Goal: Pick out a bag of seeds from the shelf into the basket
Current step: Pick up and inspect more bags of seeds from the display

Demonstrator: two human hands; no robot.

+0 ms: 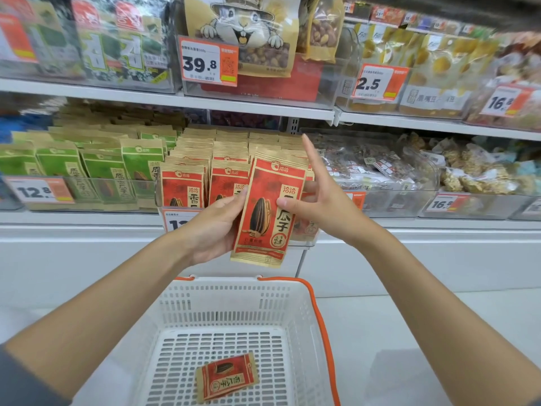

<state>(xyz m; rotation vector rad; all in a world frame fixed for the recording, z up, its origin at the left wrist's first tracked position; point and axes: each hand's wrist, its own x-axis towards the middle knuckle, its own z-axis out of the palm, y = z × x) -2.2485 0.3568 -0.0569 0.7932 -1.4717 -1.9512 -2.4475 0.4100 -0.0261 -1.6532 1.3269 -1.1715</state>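
Closest to you is the white basket (222, 306) with orange handles. One small red bag (227, 376) lies flat on its floor, tipped a bit to one side.

Above the basket, you hold up a red bag of seeds (270, 212) in the air, standing almost straight. Your left hand (213, 227) grips its left edge with curled fingers. Your right hand (316, 206) pinches its right edge, with the thumb on the front and some fingers behind. One finger of that hand points up.

Behind the bag is the shelf (87, 221). More red bags (181, 186) stand there in rows, with green bags (102, 171) to their left. Higher up, a price tag (202, 61) says 39.8.
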